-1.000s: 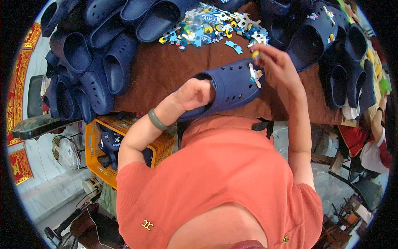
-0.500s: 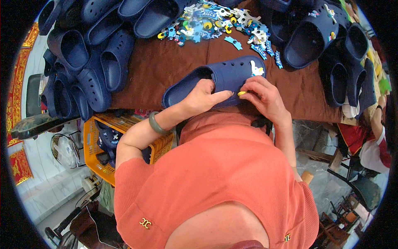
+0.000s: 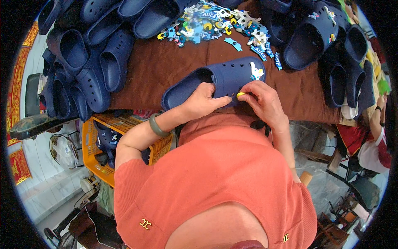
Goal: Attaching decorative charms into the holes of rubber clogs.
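At frame centre, the left hand [image 3: 203,99] grips a light, flexible navy clog [image 3: 219,79]; right hand [image 3: 261,101] fingers pinch a small yellow charm [image 3: 240,95] against it.

Your head view was evenly bright, lit by soft daylight with only faint shadows and no harsh glare. The centre stayed sharp, while the fisheye bent straight edges toward the rim, blurred the outermost ring slightly, and left the corners black.
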The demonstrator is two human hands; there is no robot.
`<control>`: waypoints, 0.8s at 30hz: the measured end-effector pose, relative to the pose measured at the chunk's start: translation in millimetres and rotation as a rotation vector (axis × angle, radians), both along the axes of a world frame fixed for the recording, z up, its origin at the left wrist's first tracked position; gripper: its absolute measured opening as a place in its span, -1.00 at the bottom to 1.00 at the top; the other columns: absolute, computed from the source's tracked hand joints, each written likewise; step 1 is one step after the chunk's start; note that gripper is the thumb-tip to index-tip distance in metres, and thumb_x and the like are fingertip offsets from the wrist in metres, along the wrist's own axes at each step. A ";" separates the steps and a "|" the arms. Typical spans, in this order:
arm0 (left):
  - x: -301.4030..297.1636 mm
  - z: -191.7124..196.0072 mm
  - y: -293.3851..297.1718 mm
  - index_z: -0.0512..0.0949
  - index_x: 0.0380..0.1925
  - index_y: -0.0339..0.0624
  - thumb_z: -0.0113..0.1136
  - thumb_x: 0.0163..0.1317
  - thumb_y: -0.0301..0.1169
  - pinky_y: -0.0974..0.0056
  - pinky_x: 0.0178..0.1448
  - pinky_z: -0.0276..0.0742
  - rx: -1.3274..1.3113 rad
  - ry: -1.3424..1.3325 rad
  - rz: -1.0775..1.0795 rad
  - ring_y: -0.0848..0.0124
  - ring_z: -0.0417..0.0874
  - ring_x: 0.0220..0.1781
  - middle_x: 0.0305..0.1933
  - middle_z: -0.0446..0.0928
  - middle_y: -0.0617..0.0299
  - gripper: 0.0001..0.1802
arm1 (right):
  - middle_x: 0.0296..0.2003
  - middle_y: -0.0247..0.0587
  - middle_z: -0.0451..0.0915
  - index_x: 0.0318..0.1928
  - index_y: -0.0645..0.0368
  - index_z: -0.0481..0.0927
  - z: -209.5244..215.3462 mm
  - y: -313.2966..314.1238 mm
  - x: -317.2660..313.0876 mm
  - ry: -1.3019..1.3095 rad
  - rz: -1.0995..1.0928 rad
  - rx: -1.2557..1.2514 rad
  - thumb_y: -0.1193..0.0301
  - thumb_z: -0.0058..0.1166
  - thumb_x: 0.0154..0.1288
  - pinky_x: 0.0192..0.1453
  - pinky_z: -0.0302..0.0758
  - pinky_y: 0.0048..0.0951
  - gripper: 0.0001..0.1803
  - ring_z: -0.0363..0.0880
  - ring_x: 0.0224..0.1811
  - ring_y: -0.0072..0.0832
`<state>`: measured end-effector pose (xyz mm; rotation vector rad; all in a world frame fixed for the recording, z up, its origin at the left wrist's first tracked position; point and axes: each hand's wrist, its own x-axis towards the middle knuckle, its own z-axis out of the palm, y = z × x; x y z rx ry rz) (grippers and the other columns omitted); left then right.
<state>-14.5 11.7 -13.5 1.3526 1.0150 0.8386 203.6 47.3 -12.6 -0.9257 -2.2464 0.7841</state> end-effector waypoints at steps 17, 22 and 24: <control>-1.0 -12.9 3.9 0.50 0.03 -0.38 0.21 0.17 -0.49 0.32 0.20 0.41 -0.057 -0.090 0.099 0.47 0.53 0.03 0.03 0.55 0.20 -0.60 | -0.38 -0.19 0.58 -0.31 0.24 0.60 -15.5 17.9 12.3 0.184 -0.071 -0.151 0.47 0.25 0.13 -0.18 0.47 -0.38 -0.86 0.57 -0.28 -0.31; -0.2 -10.6 3.3 0.49 0.04 -0.38 0.20 0.18 -0.49 0.32 0.20 0.41 -0.055 -0.117 0.092 0.46 0.53 0.03 0.03 0.55 0.20 -0.60 | -0.37 -0.21 0.59 -0.34 0.18 0.63 -13.5 17.0 -2.7 0.108 -0.046 -0.054 0.43 0.28 0.09 -0.16 0.45 -0.33 -0.86 0.53 -0.25 -0.29; -0.2 -9.4 3.7 0.49 0.04 -0.37 0.19 0.19 -0.49 0.31 0.20 0.40 -0.041 -0.091 0.087 0.45 0.53 0.03 0.03 0.56 0.20 -0.60 | -0.36 -0.23 0.59 -0.37 0.16 0.60 -10.8 18.3 -3.0 -0.032 -0.068 0.070 0.35 0.29 0.08 -0.17 0.40 -0.29 -0.82 0.53 -0.27 -0.24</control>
